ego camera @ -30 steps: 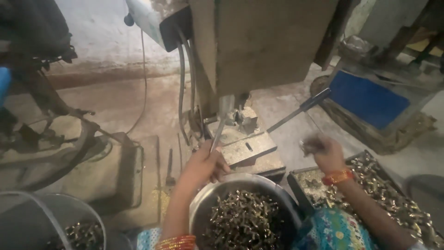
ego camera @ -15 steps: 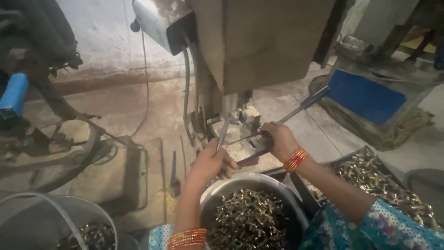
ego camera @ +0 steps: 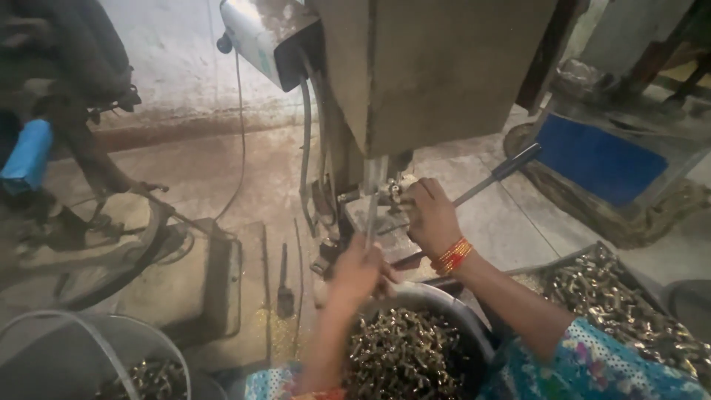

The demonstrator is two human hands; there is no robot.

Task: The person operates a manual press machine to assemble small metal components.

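Right hand advanced to machine table

Right hand point(ego camera: 431, 216) now fingers curled at the press table point(ego camera: 378, 222); left hand point(ego camera: 359, 270) grips a thin rod point(ego camera: 370, 215). Workpiece hidden.

The right hand point(ego camera: 429, 215) covers whatever sits under the machine head point(ego camera: 437, 67), so the piece at its fingertips can't be made out, and the head itself runs off the top edge. The left hand point(ego camera: 359, 270) is smeared with motion; its fingers wrap the thin lever point(ego camera: 372, 211), but the grip is too soft to read. Both forearms leave at the bottom edge. The bowl of small metal parts point(ego camera: 404, 355) is cut off below, single pieces too tiny to tell apart. The tray of parts point(ego camera: 615, 296) slips behind the patterned sleeve point(ego camera: 592, 367). The bucket point(ego camera: 89, 355) at lower left is half out of frame
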